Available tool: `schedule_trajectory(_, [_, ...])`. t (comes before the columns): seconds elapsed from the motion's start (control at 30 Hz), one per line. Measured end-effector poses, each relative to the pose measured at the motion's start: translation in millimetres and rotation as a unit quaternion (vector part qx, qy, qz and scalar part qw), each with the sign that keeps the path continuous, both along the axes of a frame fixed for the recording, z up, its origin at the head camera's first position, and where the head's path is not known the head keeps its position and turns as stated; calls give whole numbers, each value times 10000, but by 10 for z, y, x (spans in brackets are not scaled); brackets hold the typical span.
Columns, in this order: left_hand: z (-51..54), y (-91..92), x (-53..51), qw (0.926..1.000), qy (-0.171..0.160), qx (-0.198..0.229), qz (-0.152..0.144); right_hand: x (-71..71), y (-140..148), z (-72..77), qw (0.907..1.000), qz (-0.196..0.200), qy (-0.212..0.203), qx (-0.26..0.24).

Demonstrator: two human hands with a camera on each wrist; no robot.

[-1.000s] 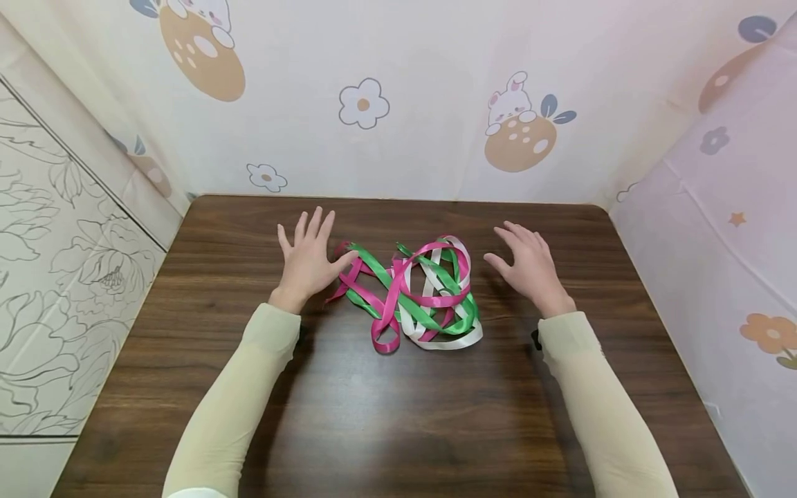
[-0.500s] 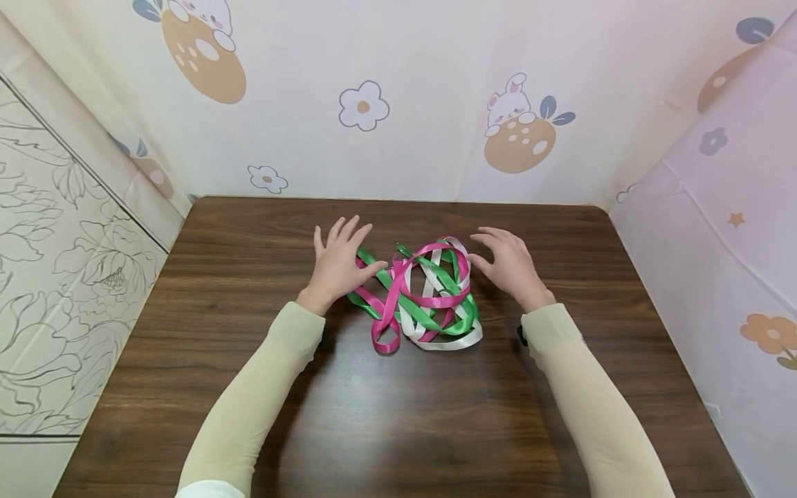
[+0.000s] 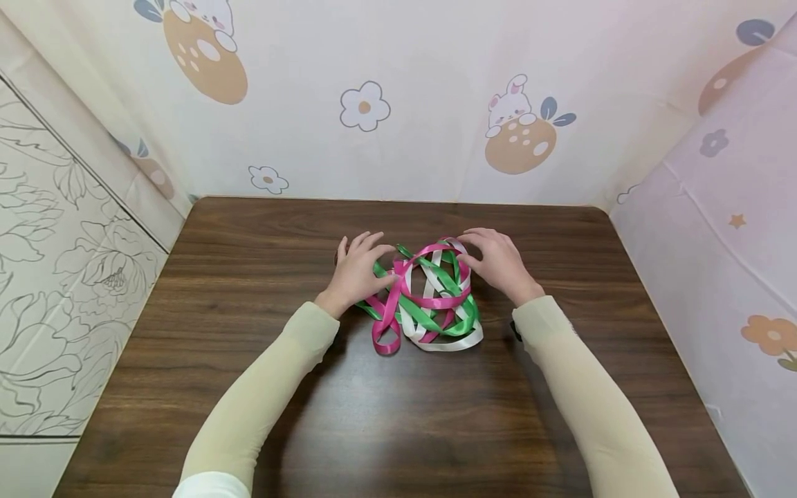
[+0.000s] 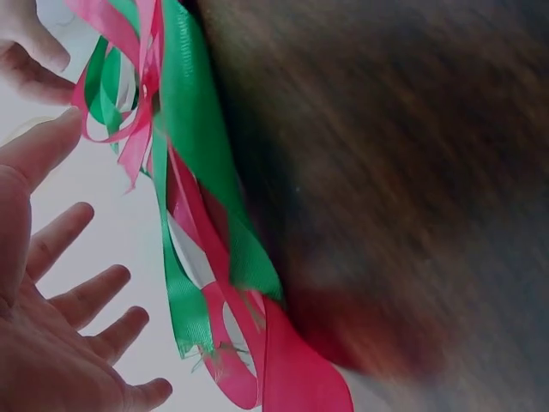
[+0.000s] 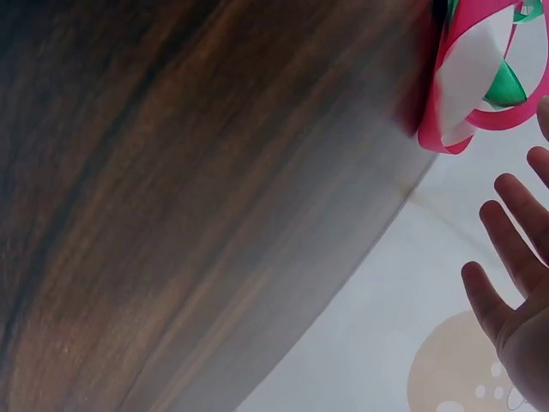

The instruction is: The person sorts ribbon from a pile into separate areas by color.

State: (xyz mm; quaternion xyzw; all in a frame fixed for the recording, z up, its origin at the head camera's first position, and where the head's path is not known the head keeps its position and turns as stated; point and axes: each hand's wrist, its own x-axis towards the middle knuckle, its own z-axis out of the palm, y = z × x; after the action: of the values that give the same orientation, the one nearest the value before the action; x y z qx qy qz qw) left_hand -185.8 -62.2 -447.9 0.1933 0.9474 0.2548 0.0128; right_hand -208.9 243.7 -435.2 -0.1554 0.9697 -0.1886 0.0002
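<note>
A loose tangle of satin ribbons (image 3: 436,302) in pink, green and white lies on the table in the head view. Over its left end hovers my left hand (image 3: 357,270), fingers spread and thumb toward the pink strand. At the upper right edge of the heap is my right hand (image 3: 495,263), its fingertips over the pink and white loops; whether they touch cannot be told. The left wrist view shows the left palm (image 4: 51,343) beside frayed green and pink ribbon ends (image 4: 202,154), with nothing gripped. In the right wrist view, parted fingers (image 5: 506,232) stand near a pink and white loop (image 5: 467,81).
The dark wood-grain table (image 3: 398,429) reaches back to a pale curtain (image 3: 423,83) printed with rabbits and flowers. A side panel with line-drawn flowers (image 3: 75,277) stands at the left. More printed curtain (image 3: 716,228) runs along the right side.
My left hand has moved right from beside the heap to over its left end. My right hand has come left to the heap's upper right edge. The ribbons look unmoved.
</note>
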Motion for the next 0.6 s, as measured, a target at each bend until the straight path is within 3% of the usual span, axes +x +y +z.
schedule_trajectory(0.2, [-25, 61, -13, 10000, 10, -51, -79, -34, -28, -20, 9999, 10, -110, -15])
schedule_trajectory(0.6, [-134, 197, -91, 9999, -50, -86, -66, -137, -159, -87, 9980, 611, 147, 44])
